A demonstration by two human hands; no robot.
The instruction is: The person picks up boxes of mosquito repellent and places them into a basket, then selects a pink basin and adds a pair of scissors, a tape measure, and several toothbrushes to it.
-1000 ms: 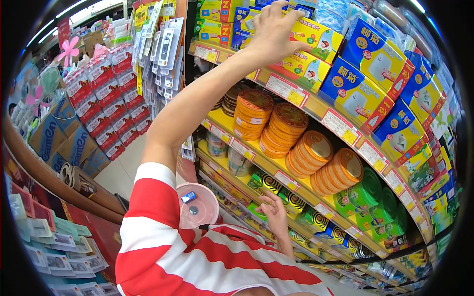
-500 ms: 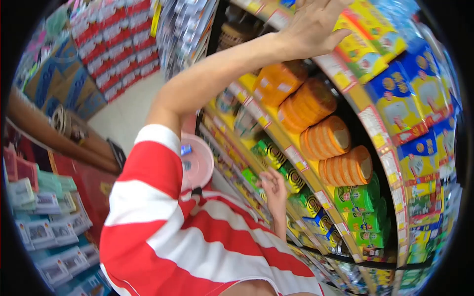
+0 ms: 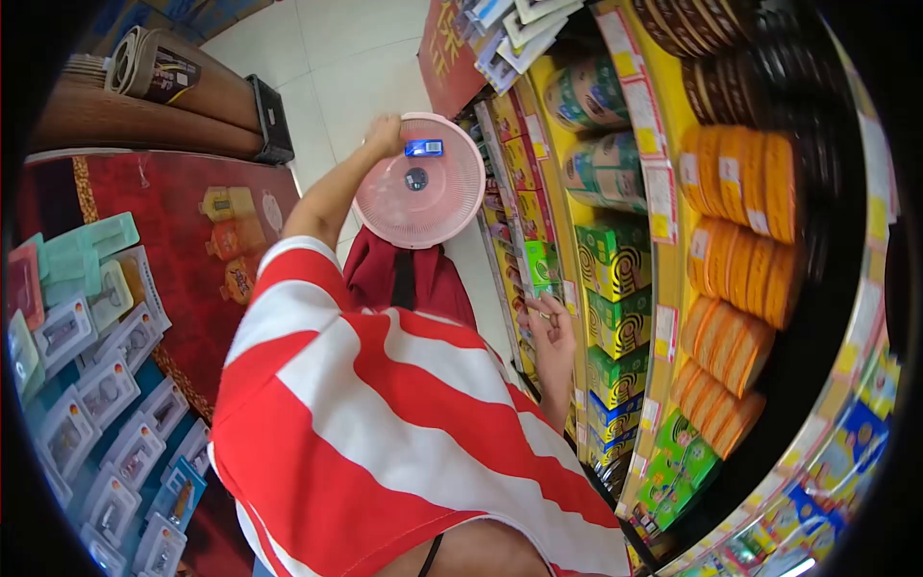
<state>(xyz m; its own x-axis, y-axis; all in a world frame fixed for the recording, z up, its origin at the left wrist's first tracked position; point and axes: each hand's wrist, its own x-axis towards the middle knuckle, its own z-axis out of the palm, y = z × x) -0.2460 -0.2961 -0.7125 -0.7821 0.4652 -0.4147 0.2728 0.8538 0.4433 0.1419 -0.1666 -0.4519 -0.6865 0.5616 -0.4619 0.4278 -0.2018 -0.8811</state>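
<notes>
My left hand point(image 3: 386, 136) grips the rim of a round pink plastic basket point(image 3: 460, 183), its fingers closed over the edge. Inside the basket, near that rim, lies a small blue packet point(image 3: 423, 148) with a white label. My right hand point(image 3: 552, 332) hangs beside the shelf front with its fingers loosely bent and apart, holding nothing visible. Just beyond its fingertips shows a green packet point(image 3: 542, 263) on the lower shelf. Green and black boxes with a spiral pattern point(image 3: 615, 317) stand on the shelf to its right.
Orange-wrapped round packs point(image 3: 738, 264) fill the upper shelf at right. To my left, carded hooks point(image 3: 106, 389) hang over a red panel point(image 3: 173, 279). Rolled brown mats point(image 3: 163, 72) lie beyond it. Pale floor tiles point(image 3: 336, 58) run ahead.
My left arm has come down from the upper shelf on the right, and its hand now grips the basket rim. The view has swung left; my right hand stays low by the shelf.
</notes>
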